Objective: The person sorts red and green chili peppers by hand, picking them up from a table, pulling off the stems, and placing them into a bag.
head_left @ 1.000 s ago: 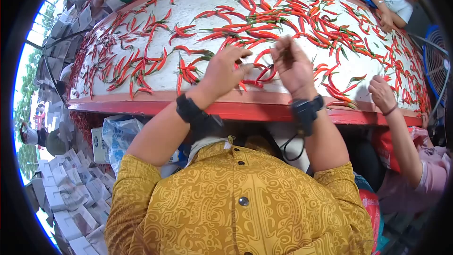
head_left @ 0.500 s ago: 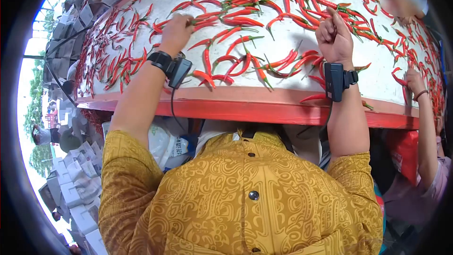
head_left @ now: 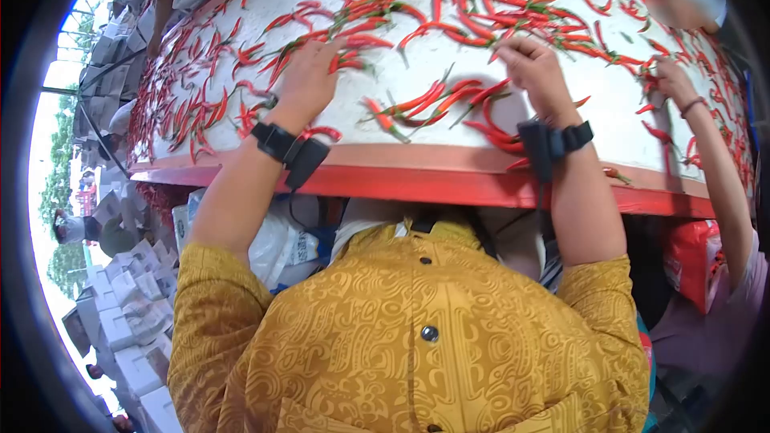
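Red chili peppers with green stems lie scattered across a white tabletop. My left hand is over the peppers left of the middle, its fingers curled down. Peppers show on both sides of it, and its palm side is hidden. To the right, my right hand is raised over the table with thumb and fingertips pinched together, close to a band of peppers. Whether a pepper is in that pinch cannot be made out. Several curved peppers lie below and left of my right wrist.
A red and pink edge runs along the table's near side. At the right another person's hand reaches among peppers. A red bag hangs below the edge there. Smaller dark-red peppers cover the left end.
My right hand has moved left and its raised index finger has come down to a pinch. Peppers right of my left hand have gone from their spot. The other person's hand has moved farther in.
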`<state>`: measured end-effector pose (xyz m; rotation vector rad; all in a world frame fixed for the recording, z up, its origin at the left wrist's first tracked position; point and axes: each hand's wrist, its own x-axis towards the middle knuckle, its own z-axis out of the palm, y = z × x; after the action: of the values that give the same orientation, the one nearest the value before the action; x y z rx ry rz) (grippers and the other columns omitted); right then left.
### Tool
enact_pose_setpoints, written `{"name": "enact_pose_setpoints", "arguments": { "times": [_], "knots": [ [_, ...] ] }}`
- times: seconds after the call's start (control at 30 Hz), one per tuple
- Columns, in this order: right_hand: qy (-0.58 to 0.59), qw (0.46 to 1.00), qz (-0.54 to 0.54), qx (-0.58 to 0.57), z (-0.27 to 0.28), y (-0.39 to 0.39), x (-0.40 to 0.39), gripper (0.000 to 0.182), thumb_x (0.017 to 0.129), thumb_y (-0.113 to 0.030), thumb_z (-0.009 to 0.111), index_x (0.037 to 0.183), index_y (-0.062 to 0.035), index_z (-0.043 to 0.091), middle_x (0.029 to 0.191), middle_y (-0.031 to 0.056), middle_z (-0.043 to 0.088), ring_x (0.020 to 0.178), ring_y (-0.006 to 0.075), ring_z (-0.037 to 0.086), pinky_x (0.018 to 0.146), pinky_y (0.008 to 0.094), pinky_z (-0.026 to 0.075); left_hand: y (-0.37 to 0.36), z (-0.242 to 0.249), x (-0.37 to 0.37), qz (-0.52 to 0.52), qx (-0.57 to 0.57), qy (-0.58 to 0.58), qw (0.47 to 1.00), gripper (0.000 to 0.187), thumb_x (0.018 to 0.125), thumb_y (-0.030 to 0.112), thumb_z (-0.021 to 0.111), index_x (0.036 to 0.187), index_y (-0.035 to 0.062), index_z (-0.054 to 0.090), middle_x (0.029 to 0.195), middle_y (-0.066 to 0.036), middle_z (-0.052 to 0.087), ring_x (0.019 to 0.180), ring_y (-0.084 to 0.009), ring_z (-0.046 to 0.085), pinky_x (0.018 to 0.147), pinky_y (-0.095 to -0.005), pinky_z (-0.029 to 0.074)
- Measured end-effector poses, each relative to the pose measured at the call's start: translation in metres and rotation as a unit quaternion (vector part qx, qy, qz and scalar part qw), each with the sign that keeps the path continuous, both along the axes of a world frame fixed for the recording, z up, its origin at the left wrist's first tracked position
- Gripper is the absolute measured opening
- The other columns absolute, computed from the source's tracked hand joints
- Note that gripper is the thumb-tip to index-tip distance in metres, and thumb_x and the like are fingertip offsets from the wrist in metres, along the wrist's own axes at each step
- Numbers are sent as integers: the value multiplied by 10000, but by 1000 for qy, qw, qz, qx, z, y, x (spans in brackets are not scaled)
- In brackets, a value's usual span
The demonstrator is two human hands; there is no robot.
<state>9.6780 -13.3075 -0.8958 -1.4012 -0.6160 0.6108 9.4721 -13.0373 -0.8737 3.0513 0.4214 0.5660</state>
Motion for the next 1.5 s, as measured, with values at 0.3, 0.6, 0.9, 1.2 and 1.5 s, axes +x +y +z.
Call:
{"name": "enact_pose_setpoints", "arguments": {
  "times": [0.3, 0.6, 0.9, 1.2, 1.5],
  "knots": [
    [-278, 920, -7, -275, 33, -78, 23, 323, 798, -206, 609, 1045, 3, 606, 826, 144, 619, 757, 213, 587, 695, 318, 463, -128, -20, 24, -242, -101, 17, 965, 309, 708, 103, 655, 1011, 65, 609, 1076, -126, 561, 1032, -294, 500, 902, -371, 394],
    [-297, 942, -63, -145, 28, -81, 56, 239, 801, -160, 594, 979, -5, 632, 667, 65, 570, 584, 129, 496, 552, 286, 401, -90, -1, 89, -93, -39, -161, 982, 167, 765, 145, 581, 904, 96, 659, 949, -107, 616, 931, -293, 558, 818, -395, 433],
    [-122, 988, -74, 54, -15, -100, 101, 158, 835, -67, 562, 958, 12, 620, 713, -20, 556, 651, 42, 465, 587, 197, 381, -91, -25, 231, 124, -73, 89, 986, 213, 770, 192, 582, 900, 35, 643, 850, -182, 638, 853, -338, 610, 764, -427, 480],
    [-151, 980, -105, 80, -4, -146, 118, 153, 845, -102, 574, 955, -6, 622, 671, -38, 523, 617, 35, 437, 548, 194, 359, -84, -22, 235, 13, -39, 15, 999, 146, 771, 122, 550, 841, 2, 597, 784, -174, 627, 730, -330, 609, 654, -403, 481],
    [-194, 976, -83, 51, -7, -183, 139, 157, 846, -115, 568, 948, -9, 624, 634, -46, 480, 587, 34, 394, 523, 198, 327, -176, -38, 226, -139, -104, 47, 984, 189, 749, 101, 607, 917, 20, 581, 815, -121, 606, 729, -238, 588, 666, -342, 458]
  ]
}}
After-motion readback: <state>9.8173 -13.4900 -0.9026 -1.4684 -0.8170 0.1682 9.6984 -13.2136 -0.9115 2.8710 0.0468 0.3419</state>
